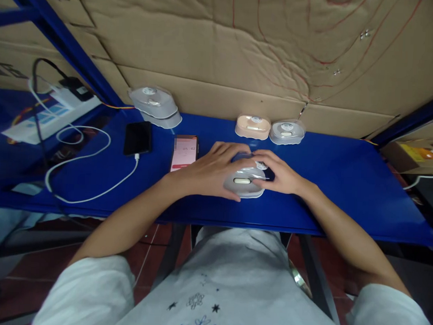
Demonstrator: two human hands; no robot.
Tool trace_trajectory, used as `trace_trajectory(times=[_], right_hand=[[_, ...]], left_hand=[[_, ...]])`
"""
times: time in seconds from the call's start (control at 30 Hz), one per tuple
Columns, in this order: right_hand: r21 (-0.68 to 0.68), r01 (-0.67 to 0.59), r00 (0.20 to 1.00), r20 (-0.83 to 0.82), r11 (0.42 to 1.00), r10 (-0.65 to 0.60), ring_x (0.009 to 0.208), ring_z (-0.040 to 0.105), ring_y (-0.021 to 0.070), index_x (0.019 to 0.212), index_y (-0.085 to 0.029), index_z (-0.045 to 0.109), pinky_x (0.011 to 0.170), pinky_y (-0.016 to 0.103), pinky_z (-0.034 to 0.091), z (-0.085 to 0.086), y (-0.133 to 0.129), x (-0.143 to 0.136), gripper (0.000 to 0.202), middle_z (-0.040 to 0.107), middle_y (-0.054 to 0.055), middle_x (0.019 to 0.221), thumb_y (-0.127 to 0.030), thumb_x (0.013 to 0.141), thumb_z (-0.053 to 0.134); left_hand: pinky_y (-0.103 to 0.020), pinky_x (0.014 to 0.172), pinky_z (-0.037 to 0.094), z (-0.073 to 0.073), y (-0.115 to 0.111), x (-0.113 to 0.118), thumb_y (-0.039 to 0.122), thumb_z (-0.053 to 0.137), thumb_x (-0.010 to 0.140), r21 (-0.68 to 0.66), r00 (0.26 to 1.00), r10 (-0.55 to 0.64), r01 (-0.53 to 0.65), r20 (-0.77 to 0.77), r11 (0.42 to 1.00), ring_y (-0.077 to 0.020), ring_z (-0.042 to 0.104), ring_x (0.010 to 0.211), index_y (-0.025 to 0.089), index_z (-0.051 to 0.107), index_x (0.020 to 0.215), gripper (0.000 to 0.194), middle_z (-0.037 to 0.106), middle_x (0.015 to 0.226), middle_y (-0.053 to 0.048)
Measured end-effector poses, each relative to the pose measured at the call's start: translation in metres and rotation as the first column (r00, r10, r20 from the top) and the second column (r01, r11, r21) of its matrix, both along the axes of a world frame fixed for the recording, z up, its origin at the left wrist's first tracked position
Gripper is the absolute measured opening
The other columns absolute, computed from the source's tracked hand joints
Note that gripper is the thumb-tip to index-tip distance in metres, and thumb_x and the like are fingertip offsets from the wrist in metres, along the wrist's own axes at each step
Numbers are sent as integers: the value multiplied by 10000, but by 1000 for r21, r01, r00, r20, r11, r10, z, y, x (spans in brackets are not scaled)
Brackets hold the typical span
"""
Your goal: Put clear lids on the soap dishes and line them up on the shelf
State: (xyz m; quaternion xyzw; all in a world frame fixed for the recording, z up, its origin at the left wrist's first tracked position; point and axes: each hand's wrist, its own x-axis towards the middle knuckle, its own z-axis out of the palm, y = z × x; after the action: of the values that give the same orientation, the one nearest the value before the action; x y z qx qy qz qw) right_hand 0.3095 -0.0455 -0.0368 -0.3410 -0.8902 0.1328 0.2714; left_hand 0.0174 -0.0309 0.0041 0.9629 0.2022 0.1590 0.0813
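A pale grey oval case (247, 188) with a clear cover and a small cream piece on its front rests on the blue table, in front of my body. My left hand (218, 171) is curved around its left side, with fingers over the far edge and the thumb at the near edge. From the right, my right hand (278, 174) grips the case, its index finger near the round sticker and its thumb beside the cream piece. Behind my hands stand a peach case (252, 128) and another grey case (287, 133).
Stacked grey cases (155, 106) stand at the back left. A lit phone (184, 152) lies left of my left hand, beside a black device (138, 138) on a white cable. A power strip (43, 121) is far left. Cardboard (206, 53) walls the back of the blue table (347, 186).
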Motion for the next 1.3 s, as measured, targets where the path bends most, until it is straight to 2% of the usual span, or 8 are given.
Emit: trace_trajectory(times=[0.1,0.17,0.3,0.43,0.57,0.87,1.13,1.3], right_hand=[[53,-13,998,63,999,10,1458,537,380,1502,-266,549,1184,600,476,1,-11,-9,641,546,173,1569,-504,947,764],[72,-33,997,74,997,27,1444,549,377,1493,-263,559,1182,584,478,4,-16,-16,629,567,169,1549,-489,945,768],[38,-73,992,103,997,68,1409,573,378,1469,-268,583,1165,565,494,9,-25,-24,587,600,152,1511,-434,936,765],[31,-85,992,100,996,81,1386,591,371,1464,-250,586,1143,546,510,7,-27,-25,585,607,165,1497,-450,942,759],[39,-106,991,81,994,102,1413,577,368,1475,-239,584,1159,551,497,2,-25,-26,583,616,171,1505,-456,958,746],[59,-118,988,102,991,112,1450,547,361,1505,-273,574,1203,582,440,-2,-25,-31,563,654,123,1502,-435,982,708],[44,-110,984,144,993,103,1457,497,387,1521,-211,537,1184,581,430,-5,-27,-34,617,591,185,1534,-468,988,711],[130,-42,977,213,991,14,1551,392,412,1594,-252,494,1272,654,247,-9,-21,-32,694,525,173,1632,-614,1021,642]], left_hand=[[-657,1259,312,-5,5,-3,531,993,686,-121,1000,-12,11,-8,993,-478,285,1593,365,318,1676,1209,227,1778,-165],[-677,1267,304,-10,8,-4,519,992,690,-195,999,-14,5,-45,981,-487,247,1621,394,227,1712,1282,164,1806,-158],[-611,1269,350,-16,13,-5,460,960,744,-282,998,-35,17,-60,959,-432,310,1621,407,173,1723,1257,268,1776,-142],[-521,1236,401,-13,13,-3,423,925,788,-317,996,-50,23,-78,948,-372,456,1546,371,187,1711,1183,410,1705,-138],[-474,1191,441,-11,11,-2,404,920,785,-330,995,-37,5,-91,944,-357,515,1501,346,206,1704,1165,464,1668,-140],[-488,1198,430,-16,14,-2,430,902,800,-333,994,-40,5,-99,943,-353,502,1508,350,205,1713,1152,476,1658,-142],[-477,1174,453,-17,13,-1,470,852,849,-332,993,-54,15,-107,943,-346,535,1471,323,190,1717,1101,507,1619,-152],[-511,1203,409,-19,23,-5,405,812,852,-269,995,0,-28,-103,963,-359,510,1497,333,217,1702,1039,465,1682,-138]])
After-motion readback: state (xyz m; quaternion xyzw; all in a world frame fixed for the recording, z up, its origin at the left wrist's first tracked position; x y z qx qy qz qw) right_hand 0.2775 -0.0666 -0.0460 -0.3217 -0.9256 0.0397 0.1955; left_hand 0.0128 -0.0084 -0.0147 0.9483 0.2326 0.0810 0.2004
